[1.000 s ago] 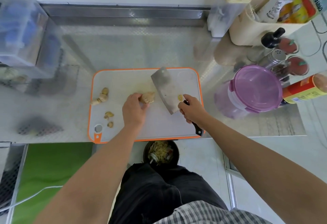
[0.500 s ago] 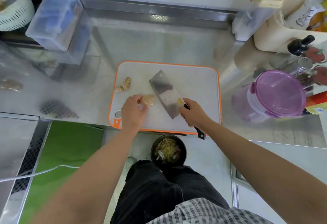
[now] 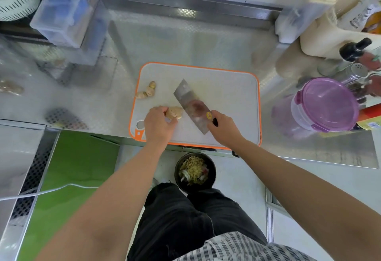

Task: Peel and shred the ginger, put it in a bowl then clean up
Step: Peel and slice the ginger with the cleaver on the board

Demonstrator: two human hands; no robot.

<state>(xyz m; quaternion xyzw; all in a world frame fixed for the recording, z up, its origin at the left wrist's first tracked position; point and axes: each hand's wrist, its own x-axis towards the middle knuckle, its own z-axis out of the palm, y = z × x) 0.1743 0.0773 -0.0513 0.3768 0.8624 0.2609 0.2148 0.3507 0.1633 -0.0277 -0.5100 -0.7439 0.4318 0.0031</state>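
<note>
Orange-rimmed board (image 3: pixel 226 95), centre frame: left hand (image 3: pixel 158 125) pinches a ginger piece (image 3: pixel 175 112), right hand (image 3: pixel 223 126) grips the cleaver (image 3: pixel 191 104) just beside it. Likely peeling; next, the edge must meet the skin.

ginger knob (image 3: pixel 147 92) on board (image 3: pixel 226 87), left side | cleaver (image 3: pixel 191 106) mid-board | container (image 3: pixel 214 175), seemingly lower, before board

We can read no lettering here: the round yellow sticker (image 3: pixel 209 115) on the steel cleaver (image 3: pixel 190 101) and the print on the white packet (image 3: pixel 359 16) at right are blurred.
</note>
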